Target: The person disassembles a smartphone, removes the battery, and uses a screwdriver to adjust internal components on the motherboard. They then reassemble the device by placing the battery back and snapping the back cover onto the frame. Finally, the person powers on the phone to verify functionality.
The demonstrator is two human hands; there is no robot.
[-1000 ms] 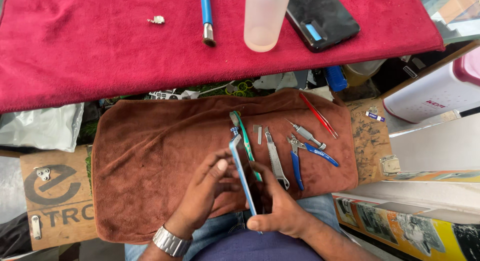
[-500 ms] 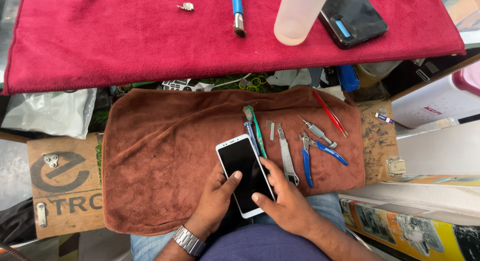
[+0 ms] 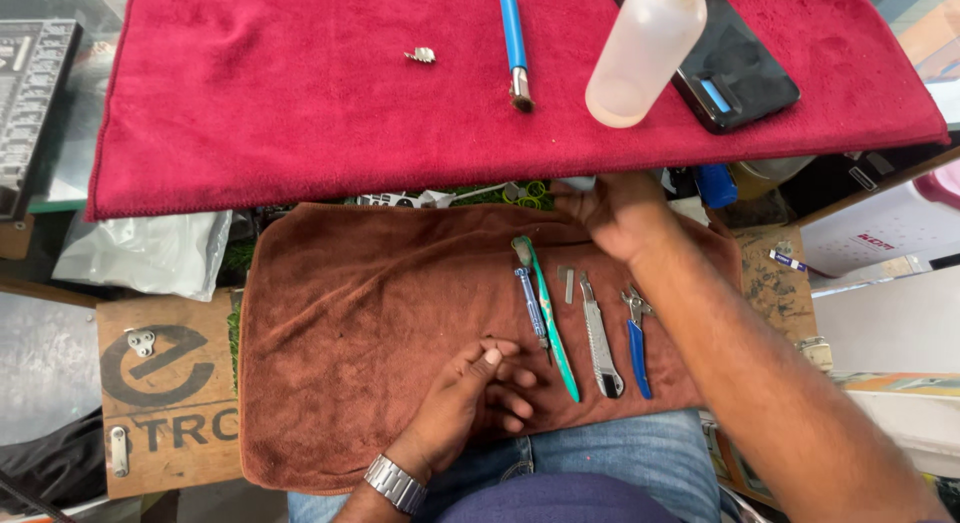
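On the lap: a brown terry towel (image 3: 350, 323) is spread over blue jeans (image 3: 620, 458).
Left hand: the left hand (image 3: 475, 398), a metal watch (image 3: 395, 483) on its wrist, rests on the towel with fingers loosely curled and nothing in them.
Beside that hand: a teal-handled toothbrush (image 3: 548, 318) lies just to its right, with a small blue screwdriver (image 3: 530, 308) touching it.
Further along the towel: a grey utility knife (image 3: 600, 338) and blue-handled pliers (image 3: 637, 338) lie side by side.
Right hand: the right hand (image 3: 615, 213) reaches to the far edge of the towel, at the gap under the table; its fingers are turned away, so whether they grip anything cannot be told.
Beyond, on the table: a red cloth (image 3: 300, 103) carries a small metal part (image 3: 421, 55), a blue-handled brush (image 3: 514, 43), a translucent plastic bottle (image 3: 640, 58) and a black phone (image 3: 735, 68).
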